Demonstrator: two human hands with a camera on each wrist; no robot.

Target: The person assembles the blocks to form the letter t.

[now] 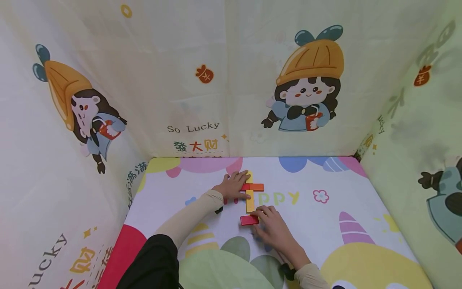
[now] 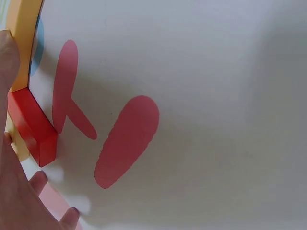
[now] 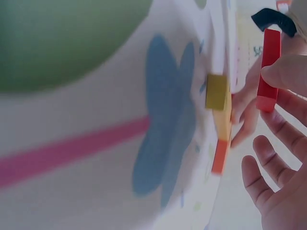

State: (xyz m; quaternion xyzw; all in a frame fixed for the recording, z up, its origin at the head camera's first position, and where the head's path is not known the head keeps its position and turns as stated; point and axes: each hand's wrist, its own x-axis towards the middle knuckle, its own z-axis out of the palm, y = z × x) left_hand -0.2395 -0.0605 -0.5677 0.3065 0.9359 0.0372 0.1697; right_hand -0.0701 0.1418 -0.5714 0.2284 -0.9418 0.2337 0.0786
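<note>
My right hand (image 1: 274,230) pinches a red block (image 1: 249,220) between thumb and fingers, at the near end of a cross-shaped row of blocks. In the right wrist view the red block (image 3: 269,67) is held with the other fingers spread. My left hand (image 1: 232,185) lies along the row's left side, thumb touching the long yellow block (image 1: 250,201) and fingertips by the far yellow block (image 1: 250,177). An orange block (image 1: 257,187) and another red block (image 2: 34,125) form the crosspiece; the left hand partly covers that red one.
The blocks lie on a white printed tablecloth (image 1: 306,224) with coloured cartoon shapes. Pale printed cloth walls (image 1: 245,80) rise at the back and on both sides. A black band (image 1: 287,271) circles the right wrist.
</note>
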